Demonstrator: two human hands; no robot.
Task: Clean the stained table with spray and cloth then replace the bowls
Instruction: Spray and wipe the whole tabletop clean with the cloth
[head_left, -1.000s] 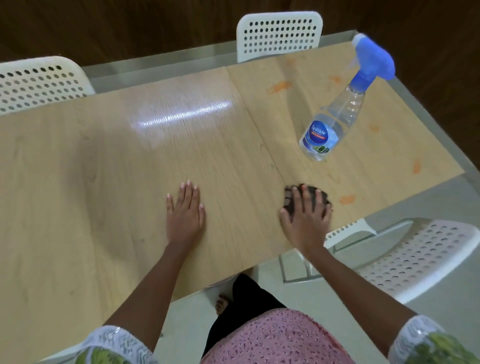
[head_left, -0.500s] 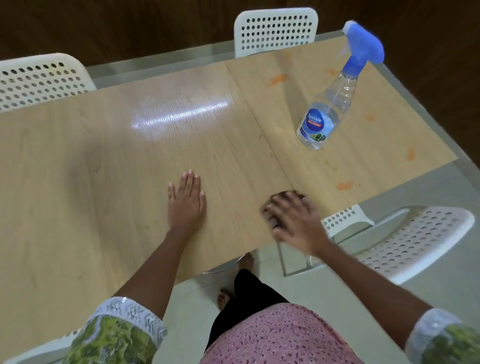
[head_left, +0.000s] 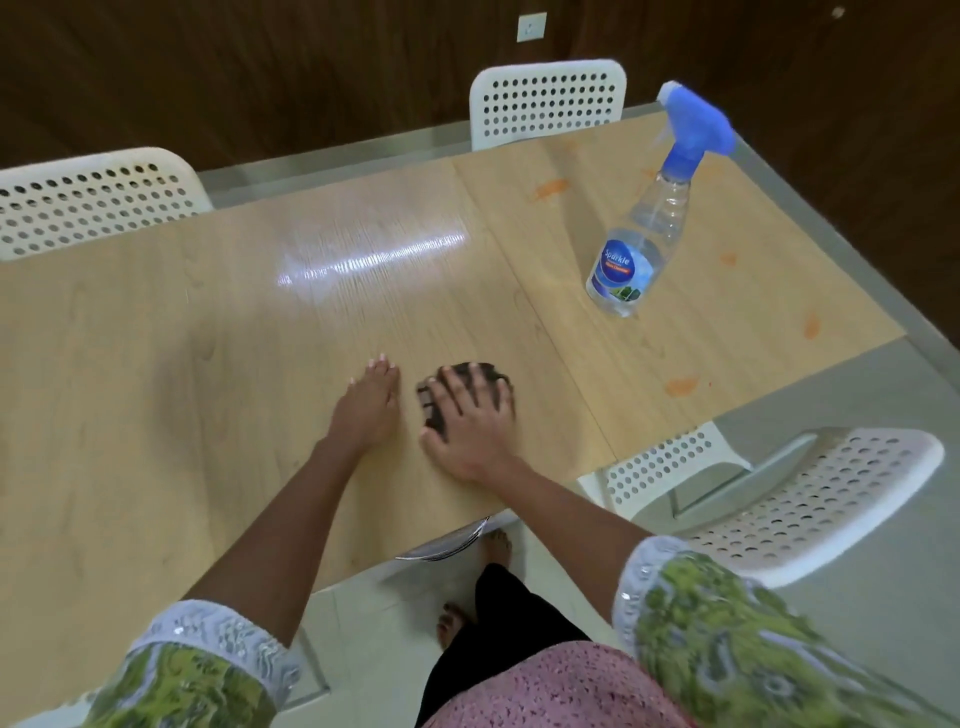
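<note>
Right hand (head_left: 470, 418) lies flat w/ fingers spread, pressing a dark cloth (head_left: 435, 410) onto the bench (head_left: 208, 374), near the front edge. Cloth shows as a dark patch under and to the left of the fingers; its pattern is too blurred to make out, maybe a check. Left hand (head_left: 370, 400) rests palm-down just beside it, fingers straight and together, holding nothing. The two hands sit close, approx. side by side, not touching as far as I can see.

Spray bottle (head_left: 644, 244) stands upright on the right part of the bench, well apart from the hands. Clear body, blue trigger head, liquid in the lower half. Blue label reads "Sparkle"; the smaller line under it can't be read.

Orange stains (head_left: 551, 188) dot the right section: one near the far edge, a few around the bottle, one by the front right corner. A seam (head_left: 524, 275) runs across the wood-look top between the hands' side and the bottle's side.

White perforated chairs (head_left: 545, 101) stand at the far side, far left and near right.
</note>
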